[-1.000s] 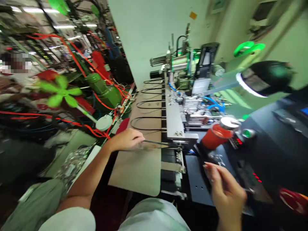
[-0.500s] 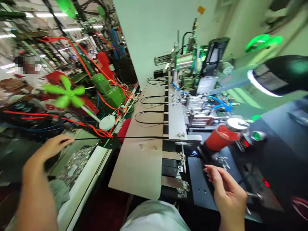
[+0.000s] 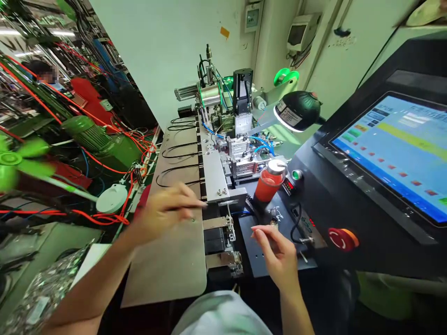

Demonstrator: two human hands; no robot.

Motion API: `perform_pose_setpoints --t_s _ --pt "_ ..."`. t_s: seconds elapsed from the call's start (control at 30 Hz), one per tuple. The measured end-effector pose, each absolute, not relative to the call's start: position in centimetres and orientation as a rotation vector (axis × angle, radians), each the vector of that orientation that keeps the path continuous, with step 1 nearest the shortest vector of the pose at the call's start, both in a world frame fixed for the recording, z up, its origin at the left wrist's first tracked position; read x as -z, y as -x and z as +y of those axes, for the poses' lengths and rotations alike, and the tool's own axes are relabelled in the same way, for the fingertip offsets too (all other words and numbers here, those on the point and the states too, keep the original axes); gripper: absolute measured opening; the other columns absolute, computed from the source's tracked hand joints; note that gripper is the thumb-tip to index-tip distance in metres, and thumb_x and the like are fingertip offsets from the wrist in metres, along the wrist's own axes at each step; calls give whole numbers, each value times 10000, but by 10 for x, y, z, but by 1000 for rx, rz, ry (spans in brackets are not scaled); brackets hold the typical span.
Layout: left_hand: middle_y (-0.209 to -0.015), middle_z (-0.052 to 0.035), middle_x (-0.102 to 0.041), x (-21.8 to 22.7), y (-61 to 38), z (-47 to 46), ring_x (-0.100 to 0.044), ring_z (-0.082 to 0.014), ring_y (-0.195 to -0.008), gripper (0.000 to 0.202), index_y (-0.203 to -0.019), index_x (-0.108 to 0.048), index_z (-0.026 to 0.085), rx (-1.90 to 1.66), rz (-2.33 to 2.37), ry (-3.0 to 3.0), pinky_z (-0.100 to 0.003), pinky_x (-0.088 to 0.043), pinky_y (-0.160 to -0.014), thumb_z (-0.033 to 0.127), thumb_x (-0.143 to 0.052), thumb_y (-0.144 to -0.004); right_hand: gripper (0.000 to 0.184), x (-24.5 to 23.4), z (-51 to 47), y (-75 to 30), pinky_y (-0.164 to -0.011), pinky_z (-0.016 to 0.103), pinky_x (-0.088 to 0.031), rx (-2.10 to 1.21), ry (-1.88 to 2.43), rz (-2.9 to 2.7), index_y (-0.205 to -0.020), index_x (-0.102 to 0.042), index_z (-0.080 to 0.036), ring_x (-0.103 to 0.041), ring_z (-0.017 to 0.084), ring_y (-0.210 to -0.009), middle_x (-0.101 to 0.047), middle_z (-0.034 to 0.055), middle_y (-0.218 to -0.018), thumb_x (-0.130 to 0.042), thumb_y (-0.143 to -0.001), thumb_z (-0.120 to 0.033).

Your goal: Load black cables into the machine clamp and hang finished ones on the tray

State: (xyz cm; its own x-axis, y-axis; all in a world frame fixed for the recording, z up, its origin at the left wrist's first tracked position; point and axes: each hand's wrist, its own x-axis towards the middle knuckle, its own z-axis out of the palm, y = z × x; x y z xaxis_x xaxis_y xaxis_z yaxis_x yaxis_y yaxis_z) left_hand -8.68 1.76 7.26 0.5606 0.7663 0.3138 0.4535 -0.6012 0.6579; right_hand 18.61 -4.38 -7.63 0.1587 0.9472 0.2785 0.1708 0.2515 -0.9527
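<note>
My left hand (image 3: pixel 162 211) is over the metal plate, smeared by motion. Its fingertips are pinched at the near end of the slotted rail (image 3: pixel 213 179), with a dark tip between them that looks like the black cord's end; the hand hides the rest of that cord. Farther up, several looped black cords (image 3: pixel 163 152) lie on the plate (image 3: pixel 164 265), their ends at the rail. My right hand (image 3: pixel 279 256) hovers above the dark machine base, thumb and forefinger closed together; anything between them is too small to make out.
A red-filled jar (image 3: pixel 268 186) with a metal lid stands beside the rail. Behind it are metal cylinders and a black lamp (image 3: pixel 298 109). On the right are a touchscreen (image 3: pixel 394 149) and a red emergency stop button (image 3: pixel 342 238). A green fan (image 3: pixel 21 160) spins at left; another person is beyond.
My left hand has moved right, from the far end of the stretched cord to the rail. The straight stretch of cord no longer shows. My view has turned right; my right hand keeps its pinch.
</note>
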Motion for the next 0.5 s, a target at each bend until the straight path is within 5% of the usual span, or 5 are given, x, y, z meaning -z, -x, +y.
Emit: perform_pose_setpoints --t_s 0.2,0.5 --pt "-780 -37 -621 -3 5 17 -580 -121 -706 244 -933 -736 157 -683 1047 -2098 -215 -455 -648 303 -540 -929 140 66 -43 -172 -636 235 -483 -824 1163 -1324 -866 -684 -207 -629 145 -683 -679 9 -769 -561 -917 -252" --pt "-786 -23 -614 10 8 9 -571 -101 -676 210 -840 -703 154 -565 1062 -2334 -187 -411 -593 231 -528 -927 201 68 -35 -164 -586 226 -420 -1014 1135 -1329 -753 -628 -177 -541 125 -609 -604 -6 -665 -554 -907 -284"
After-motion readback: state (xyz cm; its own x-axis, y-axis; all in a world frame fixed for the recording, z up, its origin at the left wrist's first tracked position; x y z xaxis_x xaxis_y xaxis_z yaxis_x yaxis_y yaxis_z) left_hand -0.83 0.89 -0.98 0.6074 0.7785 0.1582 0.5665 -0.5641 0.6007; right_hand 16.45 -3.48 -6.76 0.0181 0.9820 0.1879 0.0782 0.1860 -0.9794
